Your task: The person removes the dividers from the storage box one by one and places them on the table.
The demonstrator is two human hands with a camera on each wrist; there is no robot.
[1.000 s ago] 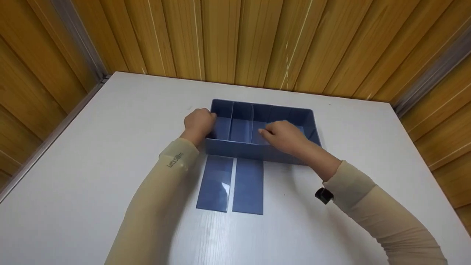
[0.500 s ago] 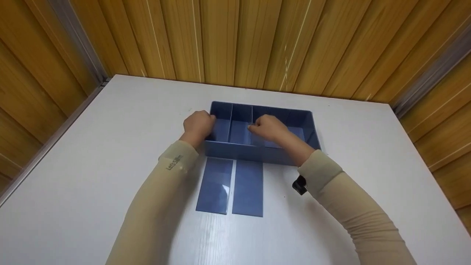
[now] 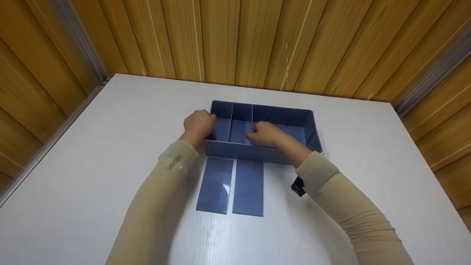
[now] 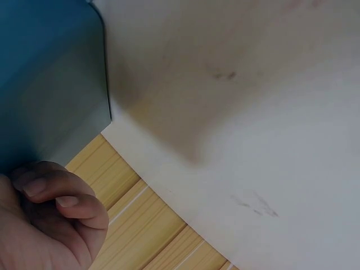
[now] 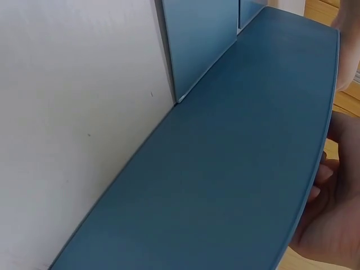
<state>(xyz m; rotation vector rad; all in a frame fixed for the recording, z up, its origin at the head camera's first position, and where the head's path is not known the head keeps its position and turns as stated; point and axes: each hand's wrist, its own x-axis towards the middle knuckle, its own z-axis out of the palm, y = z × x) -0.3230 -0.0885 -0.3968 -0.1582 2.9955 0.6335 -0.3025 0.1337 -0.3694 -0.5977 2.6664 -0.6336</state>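
Left hand grips the left wall of the blue box on the white table, right hand inside pinching the second divider, two loose panels just in front.

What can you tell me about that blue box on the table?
The blue box is a shallow open tray, apparently plastic, sitting flat on the white table near the wooden wall. Two upright dividers split its left part into narrow compartments. The left hand grips its left end; the right hand holds the second divider near the front wall. Two flat blue panels lie just in front of it.
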